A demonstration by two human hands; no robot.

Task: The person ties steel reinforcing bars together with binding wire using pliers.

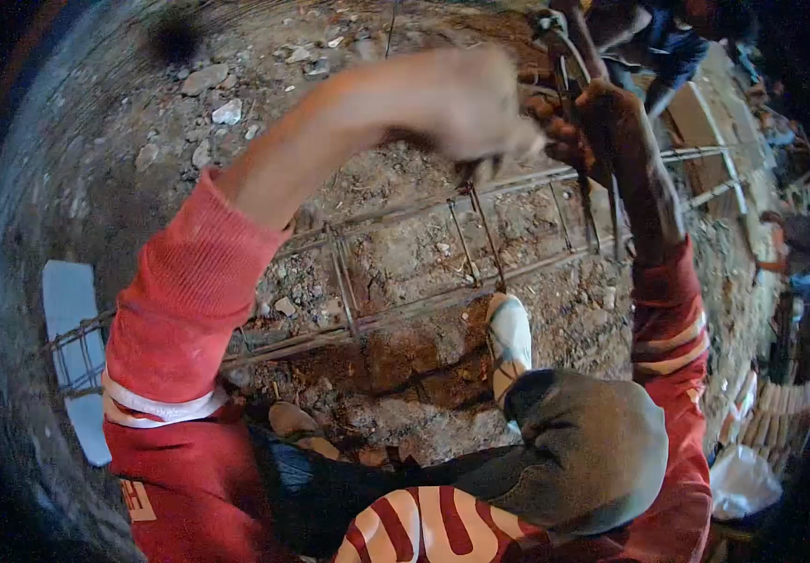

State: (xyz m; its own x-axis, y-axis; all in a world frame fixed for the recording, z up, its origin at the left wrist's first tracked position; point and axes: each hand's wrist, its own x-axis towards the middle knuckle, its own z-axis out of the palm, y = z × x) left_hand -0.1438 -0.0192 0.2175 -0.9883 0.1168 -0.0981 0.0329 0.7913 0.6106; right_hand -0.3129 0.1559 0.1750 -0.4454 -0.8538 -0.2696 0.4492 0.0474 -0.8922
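Note:
My left hand [482, 105], bent at the wrist and smeared by motion, hovers over the steel rebar cage [344, 281]. Its fingers look curled in, and I cannot tell what is in them. Close by on the right, my right hand [607, 108] is wrapped round long dark metal bars [590, 211], whose lower ends hang down over the cage. The cage lies slantwise across the ground, with long bars joined by thin cross ties. Its left end overlaps a pale blue-white board [86, 427].
My white shoe [510, 338] stands right beside the cage's near bars. Another person [672, 47] is at the top right. Pale stones [227, 113] dot the rough dirt. A white plastic bag [746, 483] and stacked brownish pieces [780, 418] lie at the lower right.

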